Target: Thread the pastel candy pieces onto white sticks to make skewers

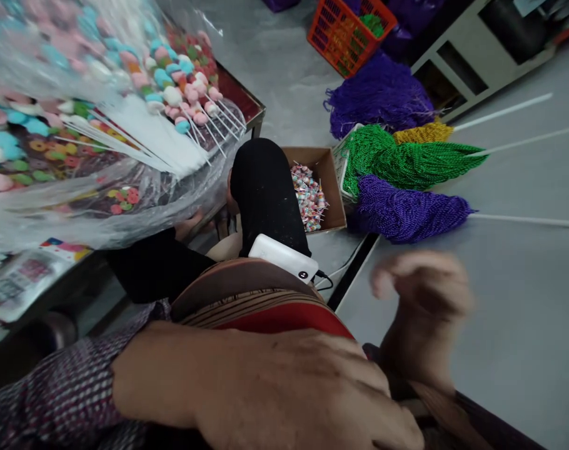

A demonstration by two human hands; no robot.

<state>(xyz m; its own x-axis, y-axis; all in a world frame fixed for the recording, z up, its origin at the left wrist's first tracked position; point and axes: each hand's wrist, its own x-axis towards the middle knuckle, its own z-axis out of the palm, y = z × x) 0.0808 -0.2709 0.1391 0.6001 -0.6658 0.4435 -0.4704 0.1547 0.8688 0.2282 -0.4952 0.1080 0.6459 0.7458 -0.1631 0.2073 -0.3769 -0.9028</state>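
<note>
My left hand [275, 387], in a checkered sleeve, lies back up across the red and brown cloth [284, 319] at my waist. Its fingers stretch to the right, and nothing shows in them. On the right side, blurred by motion, my right hand [425, 287] is raised over the grey floor, its fingers loosely bent and apart from the palm, with no object visible in it. A white power bank [282, 257] with a black cable rests on my lap, beyond my left hand.
Candy skewers [200, 106] and white sticks [162, 140] lie on plastic over a table at left. An open carton [336, 209] holds wrapped candies. Green strands [397, 156], purple strands [411, 206] and an orange basket [334, 37] stand farther right, near a pale cabinet [472, 59].
</note>
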